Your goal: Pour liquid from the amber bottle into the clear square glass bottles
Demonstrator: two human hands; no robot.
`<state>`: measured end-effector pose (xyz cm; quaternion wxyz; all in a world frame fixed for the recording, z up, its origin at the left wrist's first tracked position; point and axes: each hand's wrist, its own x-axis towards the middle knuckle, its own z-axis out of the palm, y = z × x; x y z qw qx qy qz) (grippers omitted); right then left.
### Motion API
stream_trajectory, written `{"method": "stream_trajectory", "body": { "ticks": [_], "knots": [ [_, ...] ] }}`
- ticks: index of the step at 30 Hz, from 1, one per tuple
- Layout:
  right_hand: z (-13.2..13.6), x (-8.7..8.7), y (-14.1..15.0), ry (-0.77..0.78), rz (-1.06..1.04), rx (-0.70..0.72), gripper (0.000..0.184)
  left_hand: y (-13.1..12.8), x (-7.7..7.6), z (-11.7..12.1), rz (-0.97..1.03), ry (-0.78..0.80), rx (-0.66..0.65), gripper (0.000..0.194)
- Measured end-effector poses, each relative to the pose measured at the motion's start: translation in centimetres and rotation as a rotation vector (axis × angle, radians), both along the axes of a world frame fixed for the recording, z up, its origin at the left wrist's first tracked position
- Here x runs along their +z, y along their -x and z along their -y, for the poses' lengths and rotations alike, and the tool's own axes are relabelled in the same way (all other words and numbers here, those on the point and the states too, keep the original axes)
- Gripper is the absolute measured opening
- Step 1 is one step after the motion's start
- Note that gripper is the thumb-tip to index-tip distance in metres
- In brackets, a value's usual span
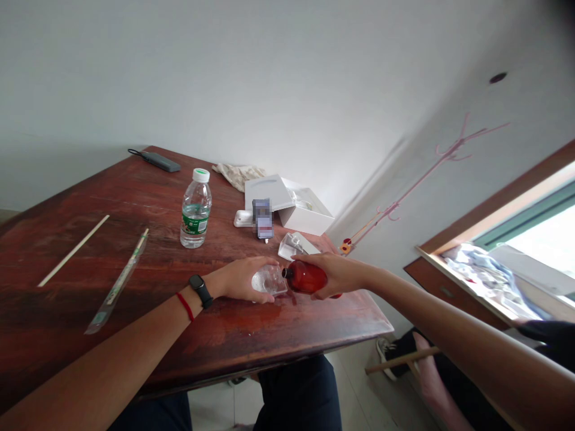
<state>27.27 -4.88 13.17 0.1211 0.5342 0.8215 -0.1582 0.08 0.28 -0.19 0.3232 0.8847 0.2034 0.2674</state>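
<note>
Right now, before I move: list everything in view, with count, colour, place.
wooden table: 1, reddish brown, filling the lower left
water bottle: 1, clear, white cap, upright on table
bare chopstick: 1, pale, table's left
sleeved chopstick: 1, clear sleeve, left of hands
grey device with cable: 1, far table edge
cloth: 1, beige, far edge
open box: 1, white, far right corner
glass piece: 1, clear, beyond hands
wall hook rack: 1, pink, right wall
window: 1, brown frame, right
red bottle: 1, in right hand
glass vessel: 1, clear, in left hand
left hand: 1, black watch, red wristband
right hand: 1, over table
</note>
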Motion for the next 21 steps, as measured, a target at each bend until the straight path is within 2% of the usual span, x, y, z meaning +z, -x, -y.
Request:
{"method": "stream_trajectory", "body": {
  "ticks": [21],
  "knots": [
    [-0.03, -0.21, -0.27, -0.018, -0.009, 0.029, 0.102, -0.04, 0.11, -0.02, -0.020, 0.006, 0.006, 0.082]
  ]
}}
